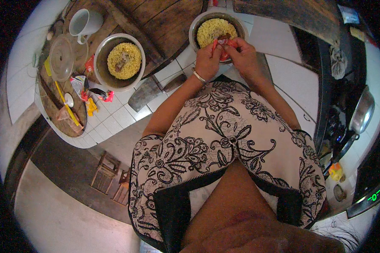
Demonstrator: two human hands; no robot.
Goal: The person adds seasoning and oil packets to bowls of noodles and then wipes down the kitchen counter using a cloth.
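Note:
Both my hands pinch a small red seasoning sachet (223, 54) over the near rim of a metal bowl (194, 27). My left hand (207, 61), with a pale bangle at the wrist, has the sachet's left side; my right hand (243, 55) has its right side. Inside that bowl lies a round cake of instant noodles (213, 28) with brown paste or powder on it. To the left stands a second metal bowl (98, 71) holding another noodle cake (131, 58), topped with whitish powder and a brown patch. Torn noodle wrappers (79, 85) lie beside this second bowl.
A cleaver (145, 95) lies on the white tiled counter (110, 121) near my left forearm. On the round wooden board at left are a white mug (85, 22), a clear plastic lid (61, 58) and a yellow stick (63, 98). A frying pan (362, 110) sits on the right.

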